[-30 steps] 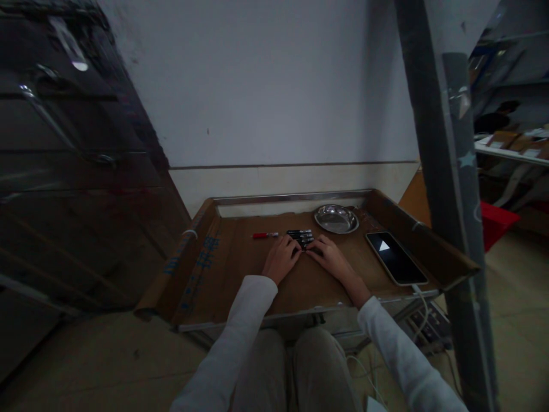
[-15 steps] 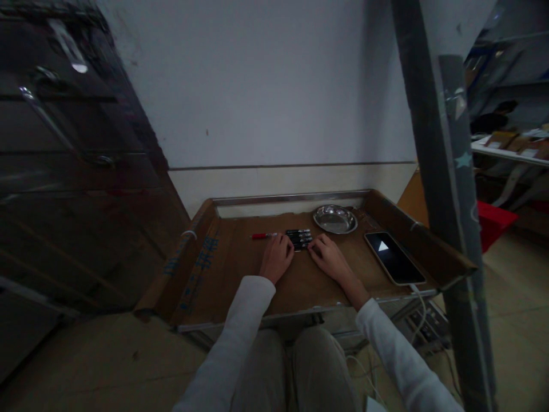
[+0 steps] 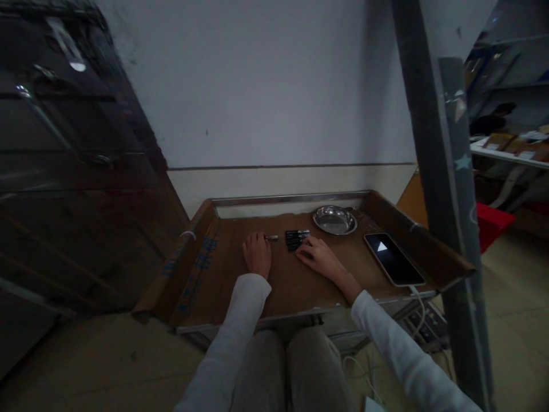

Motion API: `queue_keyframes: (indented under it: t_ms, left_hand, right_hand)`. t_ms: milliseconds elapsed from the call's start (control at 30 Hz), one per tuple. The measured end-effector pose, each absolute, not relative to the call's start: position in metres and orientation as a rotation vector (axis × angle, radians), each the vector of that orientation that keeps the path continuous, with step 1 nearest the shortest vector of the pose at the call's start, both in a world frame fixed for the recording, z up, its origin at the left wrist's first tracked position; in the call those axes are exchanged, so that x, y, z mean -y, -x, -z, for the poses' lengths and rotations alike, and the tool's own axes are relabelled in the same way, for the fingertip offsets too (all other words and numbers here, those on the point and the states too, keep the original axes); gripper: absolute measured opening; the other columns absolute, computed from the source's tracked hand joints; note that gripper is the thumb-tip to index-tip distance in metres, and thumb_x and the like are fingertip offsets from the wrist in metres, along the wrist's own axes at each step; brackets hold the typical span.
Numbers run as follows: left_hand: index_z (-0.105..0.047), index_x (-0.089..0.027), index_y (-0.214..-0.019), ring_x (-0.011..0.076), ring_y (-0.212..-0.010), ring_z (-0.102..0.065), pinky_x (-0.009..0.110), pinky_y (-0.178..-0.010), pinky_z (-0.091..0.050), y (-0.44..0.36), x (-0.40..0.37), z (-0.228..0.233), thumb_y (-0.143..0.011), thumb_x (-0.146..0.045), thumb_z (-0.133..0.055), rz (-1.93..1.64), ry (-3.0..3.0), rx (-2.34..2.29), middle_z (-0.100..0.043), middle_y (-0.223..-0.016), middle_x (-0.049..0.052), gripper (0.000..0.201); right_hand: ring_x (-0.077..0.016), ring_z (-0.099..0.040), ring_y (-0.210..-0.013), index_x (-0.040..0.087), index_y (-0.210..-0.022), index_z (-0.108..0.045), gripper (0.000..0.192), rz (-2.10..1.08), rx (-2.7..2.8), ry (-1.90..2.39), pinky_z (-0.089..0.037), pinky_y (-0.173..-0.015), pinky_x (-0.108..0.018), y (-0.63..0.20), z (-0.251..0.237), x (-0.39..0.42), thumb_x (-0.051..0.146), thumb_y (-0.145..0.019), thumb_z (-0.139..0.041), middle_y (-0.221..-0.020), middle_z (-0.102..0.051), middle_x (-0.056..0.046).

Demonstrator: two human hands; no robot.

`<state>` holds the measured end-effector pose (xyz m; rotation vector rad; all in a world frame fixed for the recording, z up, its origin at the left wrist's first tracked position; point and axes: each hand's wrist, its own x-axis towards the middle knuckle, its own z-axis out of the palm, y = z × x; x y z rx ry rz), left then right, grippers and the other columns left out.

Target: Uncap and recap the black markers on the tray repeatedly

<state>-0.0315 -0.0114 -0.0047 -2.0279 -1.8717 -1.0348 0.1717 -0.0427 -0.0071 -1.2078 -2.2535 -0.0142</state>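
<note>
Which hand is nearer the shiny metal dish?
Right. The right hand is in front of the dish, by the black pens; the left hand is farther left, at another pen.

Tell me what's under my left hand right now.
A marker, its pale end poking out to the right of your left hand, over brown cardboard. The marker's other end is covered, so I can't see whether it is gripped.

Pens (image 3: 295, 234) left of dish (image 3: 335, 220), 1 phone (image 3: 394, 260) right.
</note>
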Motion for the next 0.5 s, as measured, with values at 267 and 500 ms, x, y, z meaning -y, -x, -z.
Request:
queue_keyframes:
  t_ms: [267,500]
  left_hand:
    - [-0.058,-0.018,-0.099,0.0229,-0.094,-0.054,0.039,-0.084,-0.043,0.031,0.018,-0.004,-0.092,-0.031,-0.042,1.08,2.14,1.949,-0.058,-0.098,0.009,0.021]
    - [-0.057,-0.023,-0.106,0.0145,-0.095,-0.056,0.03,-0.089,-0.046,0.02,0.028,-0.002,-0.093,-0.032,-0.044,1.3,2.803,1.274,-0.051,-0.102,0.003,0.021]
  right_hand:
    - [-0.0184,-0.056,-0.093,0.022,-0.095,-0.063,0.015,-0.121,2.062,1.188,-0.042,-0.082,-0.033,-0.167,0.008,0.037,0.027,-0.09,-0.05,-0.098,-0.059,-0.006]
    - [-0.0192,-0.052,-0.105,0.023,-0.125,-0.047,0.037,-0.209,1.854,1.085,-0.044,-0.091,-0.035,-0.173,0.002,0.05,0.023,-0.088,-0.049,-0.115,-0.052,-0.009]
